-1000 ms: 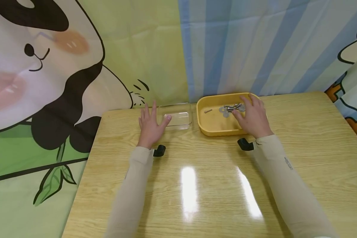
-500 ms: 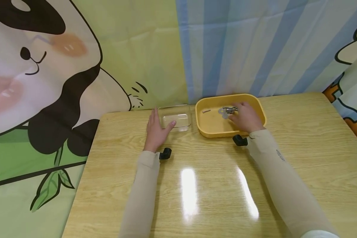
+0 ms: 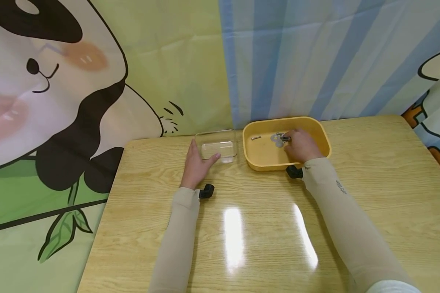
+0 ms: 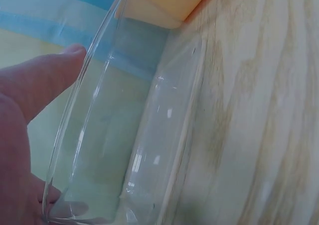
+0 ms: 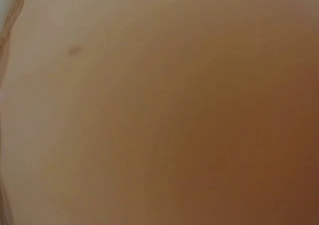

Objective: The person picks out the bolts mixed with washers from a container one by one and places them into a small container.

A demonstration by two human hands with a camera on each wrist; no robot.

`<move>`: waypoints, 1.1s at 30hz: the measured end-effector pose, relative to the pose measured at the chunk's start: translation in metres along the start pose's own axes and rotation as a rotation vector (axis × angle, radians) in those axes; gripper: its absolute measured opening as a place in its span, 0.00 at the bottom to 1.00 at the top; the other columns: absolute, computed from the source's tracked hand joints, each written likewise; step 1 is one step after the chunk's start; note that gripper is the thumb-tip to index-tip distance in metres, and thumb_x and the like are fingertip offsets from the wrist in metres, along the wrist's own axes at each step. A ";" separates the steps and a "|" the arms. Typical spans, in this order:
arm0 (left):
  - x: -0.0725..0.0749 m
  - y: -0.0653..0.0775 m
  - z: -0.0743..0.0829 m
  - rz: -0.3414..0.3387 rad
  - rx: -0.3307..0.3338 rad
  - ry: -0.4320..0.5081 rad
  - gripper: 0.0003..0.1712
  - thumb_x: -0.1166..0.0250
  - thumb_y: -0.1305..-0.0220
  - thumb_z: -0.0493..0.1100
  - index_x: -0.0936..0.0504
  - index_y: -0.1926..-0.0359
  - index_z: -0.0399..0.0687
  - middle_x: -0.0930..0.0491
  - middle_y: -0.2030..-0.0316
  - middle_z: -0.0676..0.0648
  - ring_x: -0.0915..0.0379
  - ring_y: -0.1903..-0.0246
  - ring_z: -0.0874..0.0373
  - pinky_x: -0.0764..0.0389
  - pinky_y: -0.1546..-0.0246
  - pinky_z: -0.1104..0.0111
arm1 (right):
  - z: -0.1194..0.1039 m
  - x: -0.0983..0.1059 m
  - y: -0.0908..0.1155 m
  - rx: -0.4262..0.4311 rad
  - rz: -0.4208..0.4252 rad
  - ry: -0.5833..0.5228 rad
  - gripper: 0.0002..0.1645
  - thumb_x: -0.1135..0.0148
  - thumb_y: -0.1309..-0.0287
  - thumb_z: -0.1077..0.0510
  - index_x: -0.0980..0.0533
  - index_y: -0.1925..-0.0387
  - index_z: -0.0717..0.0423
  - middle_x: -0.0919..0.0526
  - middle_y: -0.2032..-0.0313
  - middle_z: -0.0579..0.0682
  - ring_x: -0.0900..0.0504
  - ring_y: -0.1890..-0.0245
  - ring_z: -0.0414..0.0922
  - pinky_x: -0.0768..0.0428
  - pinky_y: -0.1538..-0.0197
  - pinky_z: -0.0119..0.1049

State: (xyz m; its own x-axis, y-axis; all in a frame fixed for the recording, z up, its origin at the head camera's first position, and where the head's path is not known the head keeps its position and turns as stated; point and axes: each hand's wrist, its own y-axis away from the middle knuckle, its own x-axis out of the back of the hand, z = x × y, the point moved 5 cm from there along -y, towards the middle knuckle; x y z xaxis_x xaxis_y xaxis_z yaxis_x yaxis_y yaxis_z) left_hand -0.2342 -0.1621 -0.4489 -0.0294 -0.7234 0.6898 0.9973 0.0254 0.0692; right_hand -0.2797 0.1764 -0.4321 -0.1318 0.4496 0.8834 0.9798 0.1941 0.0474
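Note:
Inside a yellow plastic tub (image 3: 262,166) at the back of the table, my right hand (image 3: 303,145) has its fingers curled at a small bunch of metal screws (image 3: 285,138). The hand covers part of the bunch. Flat grey washers (image 3: 277,141) lie beside it, and a single screw (image 3: 256,137) rests farther left on the tub floor. My left hand (image 3: 196,167) is at the near left corner of a clear rectangular container (image 3: 217,148), fingers straight along its left side. In the left wrist view the thumb (image 4: 55,70) reaches the container's rim. The right wrist view is blurred.
Both containers stand side by side on a wooden table (image 3: 256,228), close to its back edge. A printed curtain (image 3: 190,73) hangs directly behind them. Black wrist mounts (image 3: 207,191) sit on both sleeves.
My right hand has lowered into the tub and moved left, its fingers closing in at the screws. My left hand has shifted right and nearer, up against the clear container's corner.

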 end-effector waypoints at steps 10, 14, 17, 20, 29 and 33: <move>0.000 0.000 -0.002 -0.007 0.005 0.030 0.69 0.36 0.40 0.72 0.70 0.20 0.45 0.62 0.21 0.37 0.61 0.24 0.38 0.51 0.27 0.45 | 0.000 -0.004 -0.004 -0.039 0.017 0.003 0.15 0.38 0.39 0.69 0.19 0.50 0.69 0.21 0.50 0.67 0.25 0.47 0.62 0.27 0.39 0.56; -0.001 -0.001 -0.003 -0.010 0.009 0.036 0.68 0.35 0.39 0.70 0.71 0.20 0.46 0.60 0.21 0.39 0.60 0.24 0.38 0.50 0.27 0.45 | 0.001 -0.005 -0.005 -0.045 0.026 0.024 0.12 0.35 0.40 0.69 0.19 0.54 0.68 0.21 0.53 0.66 0.24 0.50 0.62 0.25 0.43 0.57; -0.001 -0.001 -0.003 -0.014 0.008 0.042 0.68 0.35 0.38 0.69 0.72 0.20 0.47 0.59 0.21 0.39 0.59 0.24 0.38 0.49 0.27 0.44 | 0.001 -0.006 -0.007 -0.040 0.027 0.045 0.09 0.35 0.40 0.68 0.18 0.57 0.68 0.19 0.56 0.66 0.22 0.53 0.63 0.24 0.45 0.57; -0.001 -0.001 -0.003 -0.016 0.008 0.044 0.67 0.35 0.37 0.68 0.72 0.20 0.48 0.58 0.21 0.39 0.58 0.24 0.38 0.49 0.27 0.44 | 0.001 -0.005 -0.007 -0.044 0.013 0.062 0.08 0.36 0.39 0.68 0.18 0.59 0.68 0.17 0.58 0.66 0.21 0.55 0.62 0.24 0.47 0.57; -0.001 0.001 -0.001 -0.012 0.013 0.051 0.68 0.35 0.38 0.69 0.71 0.20 0.48 0.57 0.21 0.40 0.56 0.24 0.38 0.47 0.28 0.45 | 0.000 -0.003 -0.005 -0.054 -0.004 0.071 0.11 0.41 0.39 0.67 0.17 0.59 0.69 0.16 0.58 0.67 0.20 0.56 0.62 0.23 0.46 0.56; -0.001 0.001 -0.002 -0.011 0.012 0.045 0.68 0.35 0.38 0.69 0.72 0.20 0.48 0.57 0.21 0.40 0.55 0.25 0.38 0.46 0.28 0.45 | -0.002 -0.001 -0.003 -0.043 0.032 0.033 0.11 0.42 0.40 0.67 0.17 0.59 0.70 0.16 0.58 0.67 0.20 0.57 0.63 0.23 0.47 0.57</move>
State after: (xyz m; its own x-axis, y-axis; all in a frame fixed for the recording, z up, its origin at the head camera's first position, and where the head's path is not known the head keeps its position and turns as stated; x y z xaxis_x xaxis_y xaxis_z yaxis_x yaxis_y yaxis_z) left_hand -0.2327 -0.1627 -0.4509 -0.0369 -0.7539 0.6559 0.9960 0.0256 0.0855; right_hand -0.2817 0.1737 -0.4321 -0.0954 0.4256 0.8999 0.9892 0.1419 0.0378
